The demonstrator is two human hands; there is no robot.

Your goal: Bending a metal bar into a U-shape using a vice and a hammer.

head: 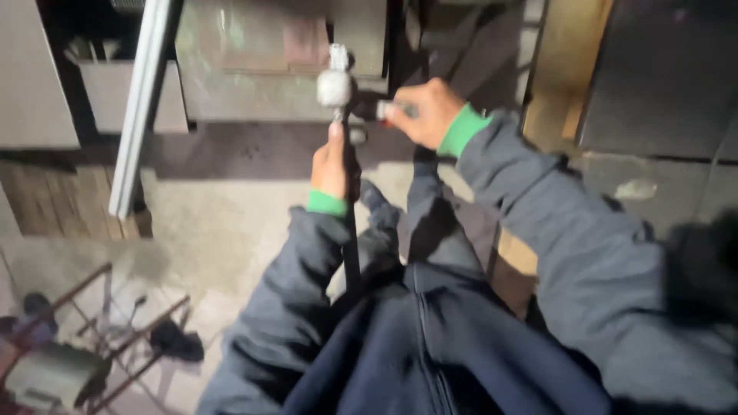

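Note:
My left hand (pixel 332 164) grips a thin dark rod (pixel 351 253) that runs up from my lap. At the rod's top end sits a whitish, rounded fitting (pixel 334 84), just above my thumb. My right hand (pixel 425 111) is closed around a small light-coloured object (pixel 382 110) beside that fitting; blur hides what it is. Both arms wear dark blue-grey sleeves with green cuffs. The picture is blurred by motion.
A long pale metal bar (pixel 142 100) leans at the left. A rusty metal frame (pixel 100 338) with dark bits lies at the lower left on the concrete floor (pixel 223 223). Wooden planks (pixel 54 200) lie at the left, and grey panels (pixel 661 77) stand at the right.

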